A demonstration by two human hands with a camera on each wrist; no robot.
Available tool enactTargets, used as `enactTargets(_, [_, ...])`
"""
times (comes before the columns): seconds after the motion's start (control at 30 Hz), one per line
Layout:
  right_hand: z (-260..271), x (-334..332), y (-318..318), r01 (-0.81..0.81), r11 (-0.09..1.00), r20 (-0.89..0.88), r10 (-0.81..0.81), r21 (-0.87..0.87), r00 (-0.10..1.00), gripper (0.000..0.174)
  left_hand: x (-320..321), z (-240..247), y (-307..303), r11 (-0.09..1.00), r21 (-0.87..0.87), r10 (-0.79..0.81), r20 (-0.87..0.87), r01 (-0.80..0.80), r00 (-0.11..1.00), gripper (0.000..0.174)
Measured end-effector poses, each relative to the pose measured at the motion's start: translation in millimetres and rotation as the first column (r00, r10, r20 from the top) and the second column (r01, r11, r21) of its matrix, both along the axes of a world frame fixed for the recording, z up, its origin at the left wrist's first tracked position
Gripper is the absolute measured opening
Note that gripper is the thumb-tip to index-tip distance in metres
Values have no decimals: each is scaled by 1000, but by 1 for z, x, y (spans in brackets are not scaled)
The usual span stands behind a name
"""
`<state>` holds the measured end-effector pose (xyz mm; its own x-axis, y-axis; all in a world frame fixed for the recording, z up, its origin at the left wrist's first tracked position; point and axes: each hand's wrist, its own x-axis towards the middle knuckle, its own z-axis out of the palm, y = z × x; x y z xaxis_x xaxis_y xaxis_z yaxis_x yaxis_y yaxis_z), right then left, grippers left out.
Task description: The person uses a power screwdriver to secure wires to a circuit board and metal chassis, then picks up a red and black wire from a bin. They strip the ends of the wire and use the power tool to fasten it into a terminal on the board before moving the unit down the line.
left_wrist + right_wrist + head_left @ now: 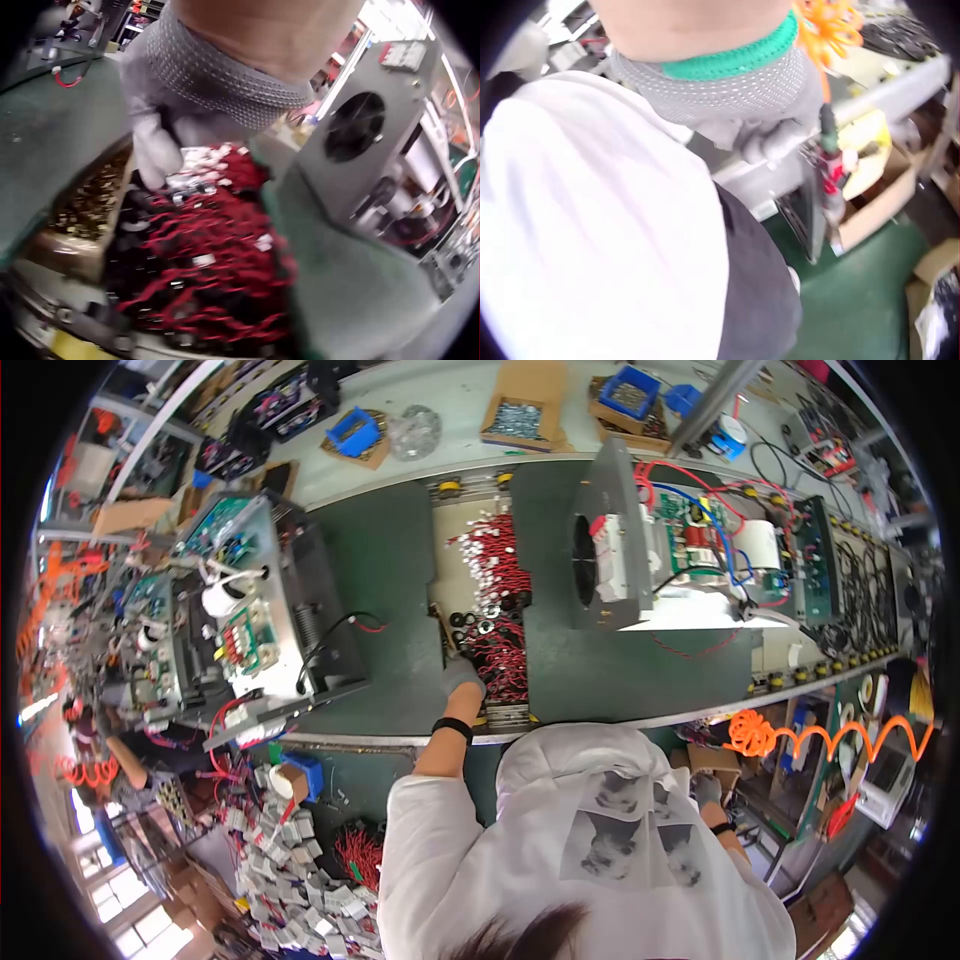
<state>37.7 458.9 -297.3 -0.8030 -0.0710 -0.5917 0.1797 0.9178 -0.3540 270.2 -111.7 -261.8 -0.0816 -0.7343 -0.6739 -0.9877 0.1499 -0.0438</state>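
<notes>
My left hand (462, 678), in a grey glove, reaches over the bench at the near end of a narrow box (82, 244) of small brass-coloured parts. In the left wrist view its fingers (159, 161) point down between that box and a heap of red wires (217, 247) with white connectors; nothing shows gripped in them. My right hand (769, 139), also gloved, hangs low beside my body with loosely curled fingers. Near it is a red and dark hand tool (831, 169) at the bench edge, apart from the fingers. Its palm is hidden.
Metal equipment housings with exposed circuit boards stand left (270, 600) and right (690, 550) on green mats. Blue bins (355, 432) and a cardboard box of metal fasteners (518, 418) line the back shelf. An orange coiled hose (755, 732) hangs at the right.
</notes>
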Motion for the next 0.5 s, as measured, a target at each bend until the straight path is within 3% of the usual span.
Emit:
enactTargets(0.03, [-25, -5, -2, 173, 983, 38, -171, -60, 985, 43, -2, -5, 2, 998, -22, -54, 77, 55, 996, 59])
enactTargets(0.07, [-45, -13, 8, 340, 934, 83, -332, -114, 940, 60, -4, -7, 1, 997, -10, -81, 65, 82, 995, 59])
enactTargets(0.1, [-62, -14, 42, 494, 854, 134, -477, -165, 869, 78, -6, -9, -2, 1000, -13, -2, 59, 3, 998, 67])
enactTargets(0.13, [-50, -12, 26, 489, 862, 17, -492, -136, 871, 83, -6, -10, -4, 997, -15, 79, 55, -78, 995, 76])
enactTargets(0.17, [-38, -11, -9, 487, 867, -98, -496, -105, 863, 89, 2, -23, -2, 995, -101, 8, 40, -4, 999, 55])
enactTargets(0.23, [-49, -20, -33, 387, 872, -95, -431, -300, 897, 62, 9, -36, -7, 994, -105, -3, 18, 5, 1000, 46])
enactTargets(0.27, [-48, -24, -52, 401, 865, -104, -448, -303, 888, 62, 10, -36, -11, 996, -81, -22, 33, 24, 999, 42])
enactTargets(0.33, [-47, -26, -74, 663, 578, 209, -658, -475, 724, 59, 15, -52, -27, 997, -70, 31, 24, -30, 999, 36])
enactTargets(0.37, [-54, -26, -69, 669, 568, 204, -670, -478, 714, 59, 11, -37, -28, 998, -69, 15, 18, -14, 1000, 36])
enactTargets(0.43, [-70, -27, -67, 545, 606, 127, -593, -580, 795, 48, 6, -5, -26, 981, -24, -192, 89, 195, 977, 34])
enactTargets(0.47, [-66, -31, -69, 532, 771, 0, -568, -349, 823, 43, 6, -3, -25, 979, -25, -201, 85, 204, 976, 34])
enactTargets(0.5, [-62, -32, -71, 539, 765, -2, -577, -353, 817, 43, 7, -1, -23, 987, -48, -151, 95, 156, 984, 32])
